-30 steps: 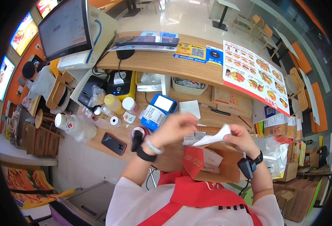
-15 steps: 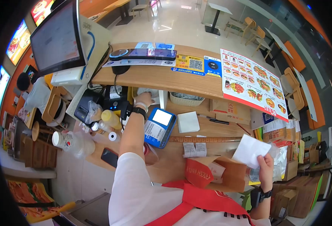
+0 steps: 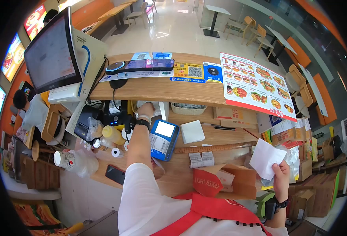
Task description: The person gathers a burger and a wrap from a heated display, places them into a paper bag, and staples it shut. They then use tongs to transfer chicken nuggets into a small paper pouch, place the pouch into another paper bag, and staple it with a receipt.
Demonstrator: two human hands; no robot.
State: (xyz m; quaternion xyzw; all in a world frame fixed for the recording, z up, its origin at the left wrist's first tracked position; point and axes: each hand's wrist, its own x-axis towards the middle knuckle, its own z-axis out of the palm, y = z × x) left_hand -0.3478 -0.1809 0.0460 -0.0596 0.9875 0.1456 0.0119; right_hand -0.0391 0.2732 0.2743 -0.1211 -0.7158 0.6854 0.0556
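Observation:
My left hand reaches forward under the raised shelf, its fingers curled down at some white, crumpled material. The fingertips are partly hidden, so what they grip cannot be made out. Just below the wrist lies a blue payment terminal with a lit screen and a paper label. At the right, my right hand pinches white square paper by its lower right corner. A stack of similar white paper rests on the counter between the hands. Below the held paper stands an open red-and-brown carton.
A monitor stands at the left, near a yellow-capped bottle and clear plastic jar. A phone, wooden ruler, receipts and pens lie on the counter. A menu sheet overhangs the shelf.
The view has shifted slightly. My left hand stays at the white material under the shelf. The paper in my right hand has tilted a little.

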